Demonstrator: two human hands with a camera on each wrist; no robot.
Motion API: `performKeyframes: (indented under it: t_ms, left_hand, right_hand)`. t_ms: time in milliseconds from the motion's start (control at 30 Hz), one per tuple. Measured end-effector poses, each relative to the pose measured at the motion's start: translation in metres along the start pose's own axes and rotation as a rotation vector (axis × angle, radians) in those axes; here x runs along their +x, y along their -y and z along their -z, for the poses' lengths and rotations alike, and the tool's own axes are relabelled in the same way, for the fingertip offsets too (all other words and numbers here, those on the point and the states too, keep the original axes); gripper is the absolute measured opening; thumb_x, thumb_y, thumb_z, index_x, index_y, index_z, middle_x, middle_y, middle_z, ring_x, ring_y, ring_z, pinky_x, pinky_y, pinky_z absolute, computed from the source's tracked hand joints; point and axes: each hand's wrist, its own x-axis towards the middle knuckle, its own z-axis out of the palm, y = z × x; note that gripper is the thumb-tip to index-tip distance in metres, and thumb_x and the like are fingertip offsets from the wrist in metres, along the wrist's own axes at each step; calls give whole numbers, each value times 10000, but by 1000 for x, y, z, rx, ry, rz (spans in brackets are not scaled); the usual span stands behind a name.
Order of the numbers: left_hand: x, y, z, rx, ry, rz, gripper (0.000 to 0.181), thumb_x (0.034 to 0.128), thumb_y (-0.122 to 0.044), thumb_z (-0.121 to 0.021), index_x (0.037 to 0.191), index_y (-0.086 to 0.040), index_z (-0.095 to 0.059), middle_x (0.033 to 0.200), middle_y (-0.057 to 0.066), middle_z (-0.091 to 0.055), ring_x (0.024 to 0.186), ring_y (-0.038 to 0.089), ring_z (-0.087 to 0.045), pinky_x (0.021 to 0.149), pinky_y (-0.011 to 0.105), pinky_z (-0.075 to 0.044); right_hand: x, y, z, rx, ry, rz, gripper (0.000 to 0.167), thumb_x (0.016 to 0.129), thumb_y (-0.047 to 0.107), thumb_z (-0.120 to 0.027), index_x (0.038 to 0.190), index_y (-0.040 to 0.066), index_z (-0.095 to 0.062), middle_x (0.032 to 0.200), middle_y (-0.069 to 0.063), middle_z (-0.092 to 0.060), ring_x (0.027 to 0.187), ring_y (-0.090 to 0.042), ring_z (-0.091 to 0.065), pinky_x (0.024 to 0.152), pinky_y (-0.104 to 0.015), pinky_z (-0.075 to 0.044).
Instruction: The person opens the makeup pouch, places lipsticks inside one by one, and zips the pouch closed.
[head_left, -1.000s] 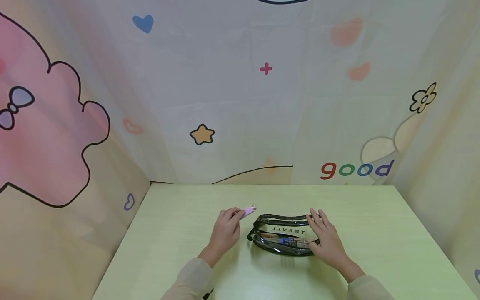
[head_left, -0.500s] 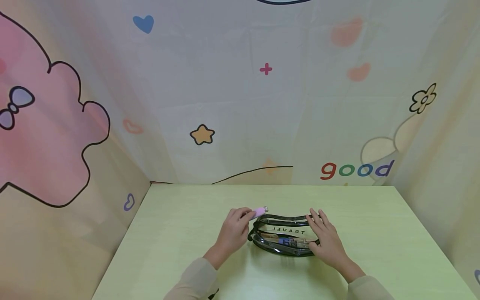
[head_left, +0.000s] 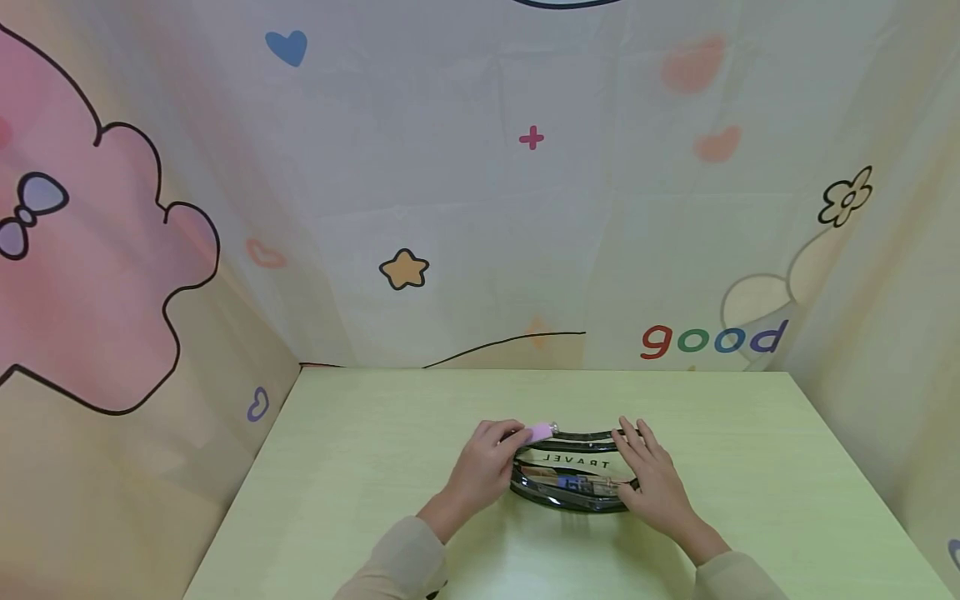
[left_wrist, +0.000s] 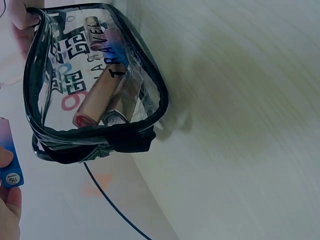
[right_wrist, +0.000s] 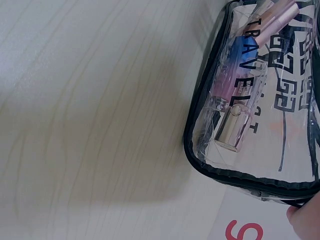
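A clear pouch with black trim and TRAVEL lettering (head_left: 573, 458) stands on the table, several cosmetic tubes (left_wrist: 99, 97) inside it. My left hand (head_left: 483, 465) pinches a small pink-to-blue tube (head_left: 538, 432) over the pouch's left end; the left wrist view shows the tube (left_wrist: 11, 155) beside the pouch, outside its wall. My right hand (head_left: 660, 492) holds the pouch's right end, fingers on the far rim and thumb on the near side. In the right wrist view a bit of that hand (right_wrist: 306, 220) shows at the pouch's corner.
The pale green table (head_left: 360, 450) reaches back to a printed cloth backdrop (head_left: 465, 208) with hearts, a star and the word good. Cloth also hangs along the left and right sides. A small dark item (head_left: 435, 590) shows under the left sleeve.
My left hand has moved right with the tube, from beside the pouch to above its left end. The right hand and the pouch have stayed in place.
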Motion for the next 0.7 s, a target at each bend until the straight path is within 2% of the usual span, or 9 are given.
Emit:
performKeyframes:
  t_ms: [167,367,500,700]
  left_hand:
    - [0,-3,-2,9,13,-39,396,712,36,-615,1066,-142,-637,1051,-2,-587,919,142,-523,753,224,-481]
    - [0,-5,-6,24,30,-77,376,716,20,-623,1052,-148,-639,1051,-11,-590,916,140,-526,756,218,-477]
    - [1,-6,-8,28,44,-98,375,710,22,-627,1042,-151,-639,1042,-10,-597,914,136,-533,765,209,-476]
    - [2,-8,-11,44,115,-121,373,732,30,-596,1041,-174,-639,1047,-21,-601,924,124,-537,785,194,-469]
  right_hand:
    - [-1,1,1,8,-2,0,655,690,114,-547,1314,-7,-389,1411,-169,-299,1353,-294,-108,939,-606,-218]
    - [-2,2,1,13,-17,7,645,688,107,-537,1306,-15,-397,1410,-166,-306,1330,-333,-154,936,-599,-222]
    - [-2,3,3,23,-14,8,650,690,102,-530,1314,-10,-387,1416,-160,-296,1364,-265,-88,944,-598,-213]
    - [-2,3,2,26,-20,14,658,686,91,-536,1318,-7,-382,1417,-161,-293,1377,-188,-27,937,-605,-214]
